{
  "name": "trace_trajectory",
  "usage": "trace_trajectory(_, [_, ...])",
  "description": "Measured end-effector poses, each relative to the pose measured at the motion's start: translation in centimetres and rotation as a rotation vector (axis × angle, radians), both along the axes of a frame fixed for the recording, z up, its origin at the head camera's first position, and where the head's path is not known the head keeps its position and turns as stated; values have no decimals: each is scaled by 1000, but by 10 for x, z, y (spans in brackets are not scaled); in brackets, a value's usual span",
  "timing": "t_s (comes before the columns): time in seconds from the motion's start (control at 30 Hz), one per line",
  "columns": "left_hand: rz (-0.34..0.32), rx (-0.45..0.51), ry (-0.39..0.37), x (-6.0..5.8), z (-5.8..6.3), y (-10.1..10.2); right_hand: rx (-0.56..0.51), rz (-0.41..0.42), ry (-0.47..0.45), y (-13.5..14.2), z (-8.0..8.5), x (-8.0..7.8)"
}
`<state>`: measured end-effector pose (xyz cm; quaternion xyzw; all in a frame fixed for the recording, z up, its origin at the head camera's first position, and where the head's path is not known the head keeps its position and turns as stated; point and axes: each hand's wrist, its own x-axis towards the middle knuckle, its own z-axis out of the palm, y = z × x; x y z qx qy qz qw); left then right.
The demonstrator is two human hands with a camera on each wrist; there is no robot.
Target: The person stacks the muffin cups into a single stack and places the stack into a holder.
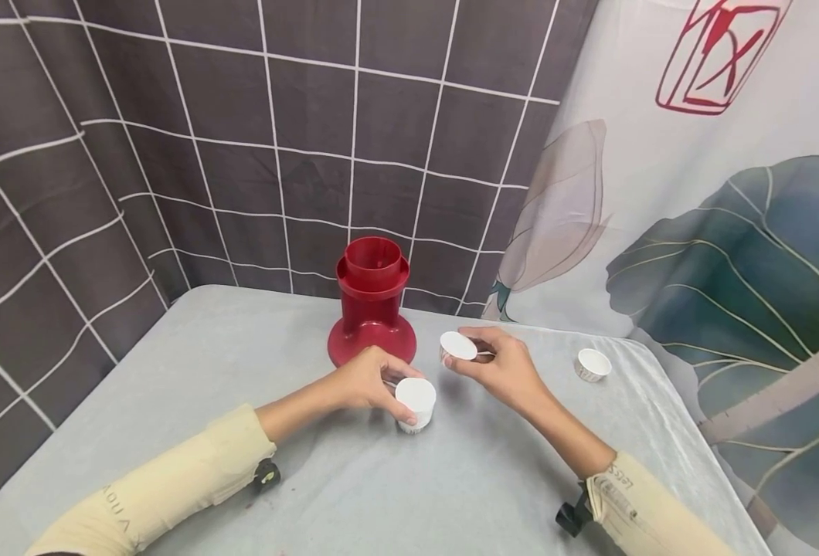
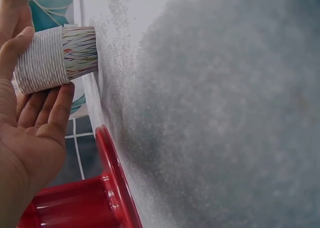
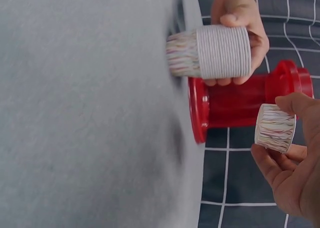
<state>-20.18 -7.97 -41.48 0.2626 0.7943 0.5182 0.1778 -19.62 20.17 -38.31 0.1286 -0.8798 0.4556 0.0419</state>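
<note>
In the head view my left hand [image 1: 370, 381] grips a stack of white paper baking cups [image 1: 415, 405] low over the cloth. The left wrist view shows the stack's many nested rims [image 2: 41, 61], with the streaky coloured wall of the lowest cup at the table surface. My right hand [image 1: 510, 372] pinches a single baking cup [image 1: 459, 347] between thumb and fingers, raised off the table to the right of the stack. Its wall bears the same coloured streaks [image 3: 275, 129] in the right wrist view. Just behind the left hand stands a red plastic holder [image 1: 371, 309] with a round base.
One more paper cup [image 1: 593, 365] sits at the right side of the table, near its back edge. A pale grey cloth [image 1: 256, 340] covers the table. Behind hang a dark curtain with white grid lines [image 1: 312, 108] and a floral one [image 1: 729, 255].
</note>
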Motion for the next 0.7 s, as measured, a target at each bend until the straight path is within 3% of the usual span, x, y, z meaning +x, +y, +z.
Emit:
trace_trajectory(0.47, [-16,19,10,1,-1,-1,-63,100,16,-15,1,12])
trace_trajectory(0.7, [-15,-28,73,1,-3,-1,-49,213,56,-24,3,22])
